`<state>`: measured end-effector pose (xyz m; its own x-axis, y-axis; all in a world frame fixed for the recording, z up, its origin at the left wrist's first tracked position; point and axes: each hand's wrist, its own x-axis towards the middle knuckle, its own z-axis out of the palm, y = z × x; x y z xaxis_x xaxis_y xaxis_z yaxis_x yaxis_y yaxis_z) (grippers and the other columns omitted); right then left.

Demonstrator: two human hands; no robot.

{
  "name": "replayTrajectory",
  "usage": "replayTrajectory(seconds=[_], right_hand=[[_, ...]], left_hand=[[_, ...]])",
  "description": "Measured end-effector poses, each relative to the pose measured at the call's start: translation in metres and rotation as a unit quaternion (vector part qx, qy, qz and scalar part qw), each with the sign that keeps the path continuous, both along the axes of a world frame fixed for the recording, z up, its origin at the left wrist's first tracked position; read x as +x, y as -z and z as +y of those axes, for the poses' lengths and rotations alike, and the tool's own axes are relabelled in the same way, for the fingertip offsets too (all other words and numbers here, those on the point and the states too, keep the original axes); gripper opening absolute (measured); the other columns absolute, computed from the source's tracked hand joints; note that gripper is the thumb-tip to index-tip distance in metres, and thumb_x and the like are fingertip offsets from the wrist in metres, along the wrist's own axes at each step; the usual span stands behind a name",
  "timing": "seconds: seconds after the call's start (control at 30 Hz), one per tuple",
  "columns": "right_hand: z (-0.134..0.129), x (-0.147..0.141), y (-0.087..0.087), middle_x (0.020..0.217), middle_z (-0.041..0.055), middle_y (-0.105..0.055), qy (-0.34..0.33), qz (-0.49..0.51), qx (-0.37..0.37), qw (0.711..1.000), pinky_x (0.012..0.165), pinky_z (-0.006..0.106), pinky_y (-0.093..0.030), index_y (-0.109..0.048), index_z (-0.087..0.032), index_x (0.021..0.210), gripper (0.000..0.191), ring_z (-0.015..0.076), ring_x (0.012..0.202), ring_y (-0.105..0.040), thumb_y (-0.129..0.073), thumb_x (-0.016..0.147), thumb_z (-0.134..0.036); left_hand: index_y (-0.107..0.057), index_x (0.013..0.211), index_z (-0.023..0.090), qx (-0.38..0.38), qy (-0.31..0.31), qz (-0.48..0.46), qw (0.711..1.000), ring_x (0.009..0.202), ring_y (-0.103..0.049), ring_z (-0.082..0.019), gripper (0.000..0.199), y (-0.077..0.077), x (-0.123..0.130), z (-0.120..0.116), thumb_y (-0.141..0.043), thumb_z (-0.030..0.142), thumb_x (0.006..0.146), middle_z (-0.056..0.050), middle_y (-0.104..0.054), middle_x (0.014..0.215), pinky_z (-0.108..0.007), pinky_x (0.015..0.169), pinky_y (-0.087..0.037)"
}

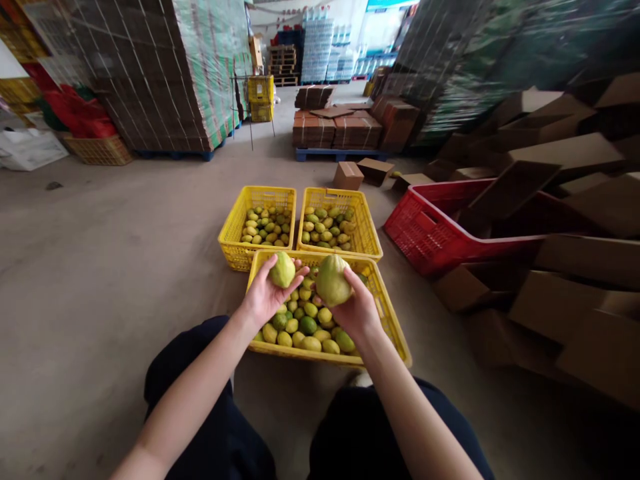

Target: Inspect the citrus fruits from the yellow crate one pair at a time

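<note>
Over the near yellow crate, my left hand holds a yellow-green lemon between thumb and fingers. To its right, my right hand grips a larger, ribbed, pale green lemon, thumb on its side. The two fruits are held apart at about the same height. Beneath them the near crate holds many yellow and green lemons. Two more yellow crates stand side by side behind it, a left one and a right one, each partly filled with similar fruit.
To the right, a red crate with cardboard in it stands among a heap of cardboard boxes. Flattened cartons lie stacked on a blue pallet ahead. Tall wrapped stacks flank the passage. Concrete floor extends to the left.
</note>
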<state>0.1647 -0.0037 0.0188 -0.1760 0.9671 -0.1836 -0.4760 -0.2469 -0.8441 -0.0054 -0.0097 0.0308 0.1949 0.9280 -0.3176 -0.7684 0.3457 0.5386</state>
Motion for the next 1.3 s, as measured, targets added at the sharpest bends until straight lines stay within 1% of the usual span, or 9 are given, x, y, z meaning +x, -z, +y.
replayTrajectory(seconds=[0.17, 0.33, 0.47, 0.6, 0.73, 0.93, 1.13, 1.23, 1.3], right_hand=[[0.0, -0.004, 0.002, 0.07, 0.0018, -0.069, 0.026, 0.05, -0.084, 0.995, 0.042, 0.028, -0.047, -0.06, -0.023, 0.085, 0.028, 0.0205, 0.058, -0.065, -0.061, 0.074, -0.048], [0.0, -0.009, 0.0, 0.063, 0.0021, -0.069, 0.03, 0.086, -0.188, 0.978, 0.044, 0.027, -0.051, -0.062, -0.02, 0.079, 0.026, 0.0175, 0.052, -0.065, -0.051, 0.083, -0.043], [0.0, -0.012, 0.0, 0.061, -0.0012, -0.068, 0.073, 0.078, -0.237, 0.966, 0.044, 0.026, -0.052, -0.061, -0.021, 0.079, 0.023, 0.0148, 0.048, -0.063, -0.048, 0.089, -0.036], [-0.001, -0.012, -0.001, 0.061, -0.0006, -0.068, 0.062, 0.056, -0.249, 0.965, 0.043, 0.027, -0.052, -0.062, -0.021, 0.083, 0.023, 0.0168, 0.047, -0.063, -0.052, 0.088, -0.041], [0.0, -0.013, 0.001, 0.063, -0.0002, -0.068, 0.056, 0.038, -0.25, 0.966, 0.043, 0.026, -0.051, -0.063, -0.019, 0.084, 0.011, 0.0165, 0.049, -0.064, -0.062, 0.082, -0.03], [0.002, -0.013, 0.006, 0.06, -0.0004, -0.067, 0.086, 0.085, -0.271, 0.955, 0.044, 0.029, -0.053, -0.062, -0.02, 0.082, 0.015, 0.017, 0.049, -0.063, -0.059, 0.084, -0.035], [0.003, -0.015, 0.01, 0.061, 0.0057, -0.069, 0.059, 0.089, -0.278, 0.955, 0.041, 0.028, -0.05, -0.061, -0.018, 0.083, 0.032, 0.0194, 0.048, -0.063, -0.038, 0.092, -0.038], [0.002, -0.016, 0.006, 0.059, 0.0016, -0.068, 0.096, 0.08, -0.272, 0.954, 0.043, 0.027, -0.051, -0.059, -0.02, 0.082, 0.021, 0.0173, 0.047, -0.062, -0.047, 0.089, -0.035], [0.001, -0.016, 0.002, 0.058, -0.0001, -0.066, 0.107, 0.078, -0.269, 0.954, 0.044, 0.026, -0.051, -0.059, -0.021, 0.081, 0.017, 0.0164, 0.047, -0.062, -0.053, 0.086, -0.036]], left_hand=[[-0.061, 0.083, 0.014, -0.065, -0.053, -0.004, 0.996, 0.062, -0.062, -0.01, 0.022, -0.001, 0.003, 0.0, -0.064, 0.035, 0.081, -0.003, -0.064, 0.073, -0.02, 0.06, -0.058], [-0.063, 0.084, 0.01, -0.085, 0.0, -0.039, 0.996, 0.061, -0.061, -0.011, 0.03, 0.006, 0.004, 0.004, -0.054, 0.039, 0.087, -0.006, -0.064, 0.072, -0.02, 0.054, -0.055], [-0.063, 0.09, 0.012, -0.126, -0.015, -0.013, 0.992, 0.064, -0.063, -0.013, 0.026, 0.01, 0.008, 0.006, -0.047, 0.032, 0.091, -0.005, -0.065, 0.072, -0.021, 0.055, -0.056], [-0.06, 0.084, 0.014, -0.165, -0.061, -0.016, 0.984, 0.063, -0.064, -0.014, 0.022, 0.006, 0.011, 0.004, -0.056, 0.035, 0.088, -0.004, -0.064, 0.07, -0.024, 0.055, -0.058], [-0.058, 0.08, 0.014, -0.171, -0.144, -0.023, 0.974, 0.058, -0.063, -0.012, 0.014, 0.004, 0.009, 0.003, -0.066, 0.026, 0.08, -0.002, -0.063, 0.068, -0.022, 0.054, -0.058], [-0.061, 0.085, 0.01, -0.181, -0.092, -0.05, 0.978, 0.061, -0.065, -0.014, 0.027, 0.011, 0.007, 0.004, -0.038, 0.023, 0.093, -0.008, -0.066, 0.072, -0.023, 0.053, -0.057], [-0.059, 0.08, 0.015, -0.189, -0.144, -0.009, 0.971, 0.058, -0.062, -0.012, 0.014, 0.008, 0.011, 0.003, -0.056, 0.029, 0.085, -0.002, -0.063, 0.07, -0.025, 0.054, -0.058], [-0.058, 0.08, 0.016, -0.179, -0.156, -0.002, 0.971, 0.056, -0.06, -0.011, 0.014, 0.008, 0.01, 0.003, -0.066, 0.027, 0.079, 0.0, -0.061, 0.067, -0.023, 0.055, -0.057], [-0.059, 0.081, 0.013, -0.177, -0.127, -0.01, 0.976, 0.056, -0.06, -0.011, 0.018, 0.011, 0.009, 0.004, -0.065, 0.03, 0.081, -0.003, -0.061, 0.067, -0.022, 0.054, -0.057]])
